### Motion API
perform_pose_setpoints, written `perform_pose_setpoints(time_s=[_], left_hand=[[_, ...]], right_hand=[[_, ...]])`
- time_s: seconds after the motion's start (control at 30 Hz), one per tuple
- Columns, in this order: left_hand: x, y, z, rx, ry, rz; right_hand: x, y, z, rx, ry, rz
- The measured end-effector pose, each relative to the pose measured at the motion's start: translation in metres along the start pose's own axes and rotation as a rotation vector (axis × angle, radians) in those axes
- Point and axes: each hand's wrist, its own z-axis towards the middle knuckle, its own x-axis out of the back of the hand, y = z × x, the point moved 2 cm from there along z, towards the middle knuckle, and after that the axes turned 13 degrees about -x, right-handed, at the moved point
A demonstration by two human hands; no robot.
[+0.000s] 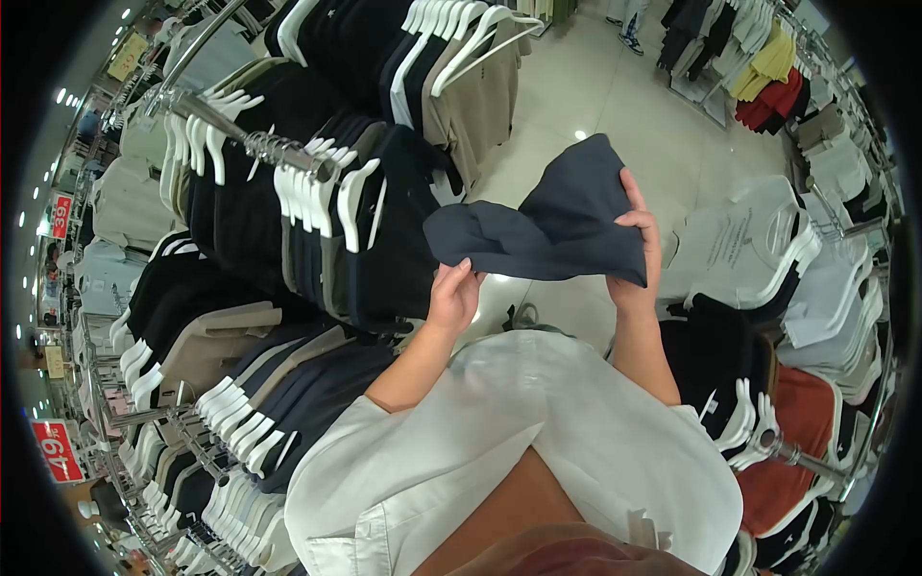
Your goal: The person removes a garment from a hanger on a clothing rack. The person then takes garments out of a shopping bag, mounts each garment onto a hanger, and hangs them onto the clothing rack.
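Observation:
A dark navy garment (pixel 547 221), loosely folded, is held up in front of my chest; its exact kind cannot be told. My left hand (pixel 454 291) grips its lower left edge, thumb on top and the other fingers mostly behind the cloth. On the right, my right hand (pixel 634 245) holds the other end, with fingers curled over the side edge. Between the two hands the cloth sags, and its upper right part stands up in a point. No hanger shows in the garment.
Left of me, metal racks (pixel 240 130) carry dark clothes on white hangers (pixel 317 197). On the right, another rail (pixel 807 459) holds grey, black and rust-coloured garments. Pale tiled floor (pixel 557 86) runs ahead, where a person's legs (pixel 631 24) show. Red price signs (pixel 58 451) stand at far left.

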Motion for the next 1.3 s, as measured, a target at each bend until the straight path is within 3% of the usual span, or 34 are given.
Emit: perform_pose_setpoints(time_s=[0.07,0.17,0.27,0.37,0.47,0.67,0.97,1.03,1.17,1.3], left_hand=[[-0.010,-0.017,0.017,0.007,-0.029,0.050],[-0.032,-0.041,0.037,0.009,0.015,0.043],[-0.056,-0.053,0.057,0.036,0.003,0.084],[-0.048,-0.070,0.074,0.195,0.089,0.116],[-0.049,-0.082,0.092,0.381,0.270,0.338],[-0.080,-0.108,0.131,0.312,0.083,0.611],[-0.117,-0.194,0.238,0.214,-0.515,0.740],[-0.128,-0.205,0.263,0.160,-0.587,0.806],[-0.125,-0.227,0.321,0.424,-0.475,0.599],[-0.149,-0.221,0.365,0.528,-0.635,0.838]], right_hand=[[0.013,-0.001,0.019,-0.132,0.015,0.361],[0.040,-0.003,0.045,-0.061,-0.180,0.418],[0.064,0.001,0.060,-0.118,-0.189,0.597],[0.086,0.002,0.073,-0.112,-0.152,0.749],[0.115,0.006,0.084,-0.122,-0.181,0.880],[0.154,0.020,0.101,-0.103,-0.182,1.063],[0.199,0.003,0.161,-0.026,-0.257,0.886],[0.210,-0.002,0.182,0.013,-0.135,0.784],[0.226,-0.005,0.229,0.074,0.031,0.700],[0.228,-0.002,0.277,0.072,-0.008,0.708]])
